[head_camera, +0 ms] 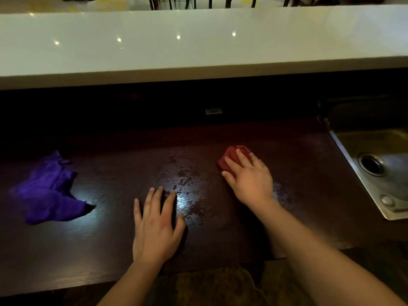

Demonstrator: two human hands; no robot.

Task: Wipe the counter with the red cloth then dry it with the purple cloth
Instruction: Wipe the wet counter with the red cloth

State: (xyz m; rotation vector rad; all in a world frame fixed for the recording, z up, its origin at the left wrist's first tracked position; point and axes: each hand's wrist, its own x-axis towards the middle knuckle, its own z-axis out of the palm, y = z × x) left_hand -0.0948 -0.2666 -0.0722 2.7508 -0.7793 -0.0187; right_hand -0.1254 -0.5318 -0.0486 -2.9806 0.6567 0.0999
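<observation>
The dark wooden counter (114, 244) stretches across the view, with wet streaks shining near its middle. My right hand (249, 177) presses down on the bunched red cloth (229, 156), which shows beyond my fingers, right of centre. My left hand (157, 224) lies flat on the counter with fingers spread and holds nothing. The purple cloth (48, 191) lies crumpled on the counter at the far left, well apart from both hands.
A steel sink (375, 151) with a round drain is set into the counter at the right. A raised white ledge (198, 47) runs along the back, above a dark recess. Chair legs stand beyond it.
</observation>
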